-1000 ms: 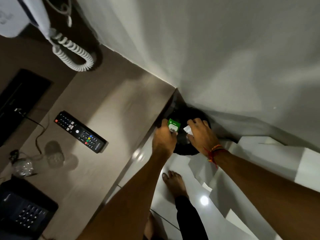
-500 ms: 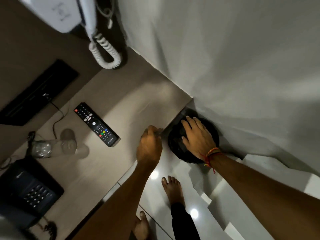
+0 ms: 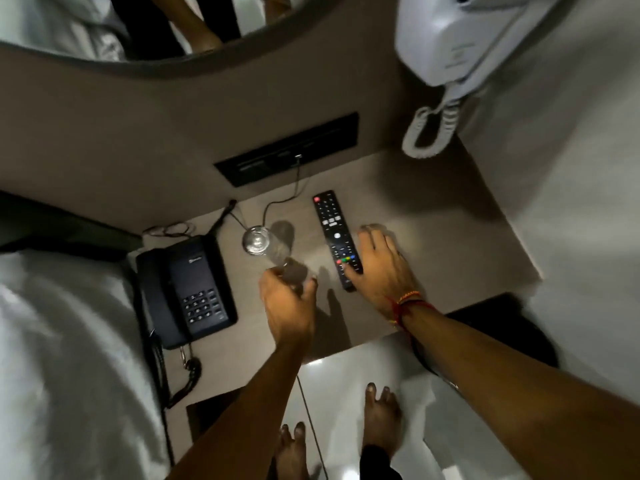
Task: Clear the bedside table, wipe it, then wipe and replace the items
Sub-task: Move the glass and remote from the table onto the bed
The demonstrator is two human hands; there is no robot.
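Note:
On the beige bedside table (image 3: 450, 244) a clear drinking glass (image 3: 257, 240) is tilted, its rim pointing away from me. My left hand (image 3: 287, 303) is closed around the glass's near end. A black TV remote (image 3: 331, 223) lies lengthwise just right of the glass. My right hand (image 3: 381, 268) rests over the remote's near end with fingers spread; the thumb lies across the remote and the fingers reach past its right edge. A black desk phone (image 3: 187, 289) sits at the table's left side.
A white wall unit (image 3: 460, 36) with a coiled cord (image 3: 429, 133) hangs above the table's far right. A black socket panel (image 3: 287, 154) with a plugged cable is on the back wall. White bedding (image 3: 52, 341) lies left, a black bin (image 3: 512, 334) right on the floor, my bare feet below.
Both hands left the black bin on the floor and came up onto the table. The left hand took the glass and the right landed on the remote. The green packet is gone from view.

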